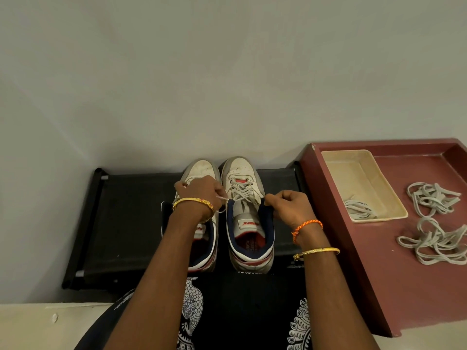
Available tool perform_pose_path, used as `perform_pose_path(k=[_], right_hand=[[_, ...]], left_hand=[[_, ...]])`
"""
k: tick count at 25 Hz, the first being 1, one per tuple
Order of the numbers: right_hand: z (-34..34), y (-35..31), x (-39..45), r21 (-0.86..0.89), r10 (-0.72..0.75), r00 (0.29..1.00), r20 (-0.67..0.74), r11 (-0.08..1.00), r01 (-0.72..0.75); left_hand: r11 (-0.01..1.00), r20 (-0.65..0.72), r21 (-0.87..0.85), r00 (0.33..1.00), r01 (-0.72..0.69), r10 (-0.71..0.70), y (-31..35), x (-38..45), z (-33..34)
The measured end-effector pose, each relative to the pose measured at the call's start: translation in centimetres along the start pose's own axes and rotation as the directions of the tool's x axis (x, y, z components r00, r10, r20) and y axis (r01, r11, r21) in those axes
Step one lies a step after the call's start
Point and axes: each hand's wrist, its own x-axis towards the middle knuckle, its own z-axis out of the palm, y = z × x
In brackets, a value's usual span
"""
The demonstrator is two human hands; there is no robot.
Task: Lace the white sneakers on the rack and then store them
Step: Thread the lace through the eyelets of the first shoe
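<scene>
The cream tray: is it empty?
No, the cream tray holds a bundle of white laces in its near corner.

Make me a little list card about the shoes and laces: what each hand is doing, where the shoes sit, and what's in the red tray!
left hand: pinches a lace end beside the right sneaker
right hand: pinches the right sneaker's collar edge
right sneaker: laced partway, on the black rack
left sneaker: beside it, partly hidden by the left hand
black rack: against the wall
red tray: holds a cream tray and two loose lace bundles
cream tray: one lace bundle inside
loose lace bundles: on the red tray's floor
</scene>
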Motion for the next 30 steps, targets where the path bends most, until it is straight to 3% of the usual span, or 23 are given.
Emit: perform_pose_path(k=[2,4,5,7,9,11,13,15,17,19,25,30], right_hand=[[-0.1,-0.1,-0.3,-0.034,-0.009,1.0,-0.004,0.999,0.009],[-0.2,-0.8,-1.0,-0.051,-0.088,0.995,-0.037,0.995,0.086],[-0.3,-1.5,-1.4,-0.027,-0.156,0.985,-0.07,0.988,0.154],[-0.5,-3.5,-2.5,0.031,-0.302,0.948,-0.101,0.951,0.307],[-0.1,-5.8,-4.0,0.153,-0.424,0.905,0.035,0.897,0.414],[0.7,-7.2,-5.6,0.322,-0.498,0.845,0.197,0.847,0.424],[1.3,-7.7,-6.3,0.399,-0.519,0.818,0.246,0.824,0.402],[1.5,-7.9,-6.4,0.399,-0.523,0.831,0.189,0.815,0.421],[1.4,-8.0,-6.5,0.321,-0.558,0.829,0.042,0.793,0.517],[1.2,-8.2,-6.7,0.307,-0.581,0.814,-0.008,0.773,0.555],[-1.3,-8.2,-6.3,0.422,-0.48,0.867,0.135,0.819,0.388],[-2.8,-6.3,-4.5,0.252,-0.409,0.912,0.017,0.885,0.392]], left_hand=[[0.965,-0.064,-0.263,0.998,0.009,-0.027,-0.4,-0.4,-1.0],[0.761,-0.071,-0.646,0.997,-0.055,0.013,-0.2,-1.2,-2.7],[0.659,-0.068,-0.747,0.996,-0.09,0.059,0.2,-1.9,-3.8],[0.549,-0.051,-0.824,0.983,-0.141,0.176,1.3,-3.3,-5.7],[0.462,-0.05,-0.869,0.961,-0.176,0.272,2.6,-4.6,-7.2],[0.402,-0.07,-0.897,0.956,-0.186,0.285,3.3,-5.6,-8.1],[0.356,-0.12,-0.913,0.964,-0.201,0.237,3.6,-6.2,-8.7],[0.266,-0.167,-0.942,0.973,-0.205,0.157,3.6,-6.3,-8.8],[0.217,-0.175,-0.957,0.979,-0.193,0.101,3.6,-6.3,-8.6],[0.234,-0.179,-0.953,0.981,-0.193,0.079,3.8,-6.2,-8.2],[0.42,-0.325,-0.877,0.932,-0.233,-0.162,2.7,-5.3,-7.3],[0.553,-0.283,-0.829,0.914,-0.081,-0.291,0.3,-3.8,-6.1]])
